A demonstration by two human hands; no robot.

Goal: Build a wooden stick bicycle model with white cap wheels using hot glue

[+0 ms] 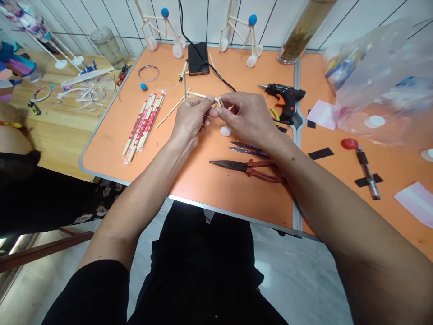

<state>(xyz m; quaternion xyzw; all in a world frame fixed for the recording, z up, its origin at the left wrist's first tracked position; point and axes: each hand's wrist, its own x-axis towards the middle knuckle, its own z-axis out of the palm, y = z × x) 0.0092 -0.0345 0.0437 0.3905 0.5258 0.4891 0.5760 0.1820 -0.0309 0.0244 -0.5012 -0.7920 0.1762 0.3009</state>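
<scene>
Over the orange table (199, 180), my left hand (191, 117) pinches a small frame of pale wooden sticks (196, 94). My right hand (248, 113) is closed on the frame's right end, where short sticks meet. The fingertips of both hands almost touch, and whatever small part lies between them is hidden. One stick of the frame stands up with a dark tip at its top. Just below my fingers lies a white round cap (225, 131). Scissors (248, 150) and red-handled needle-nose pliers (246, 167) rest under my right forearm.
Wrapped chopsticks (144, 126) lie left. Behind stand two stick models with blue balls (164, 12) (252, 20), plus a phone (198, 58). A glue gun (286, 99), plastic bag (379, 90) and pen (368, 174) are right. Another person's leg (13, 140) shows at left.
</scene>
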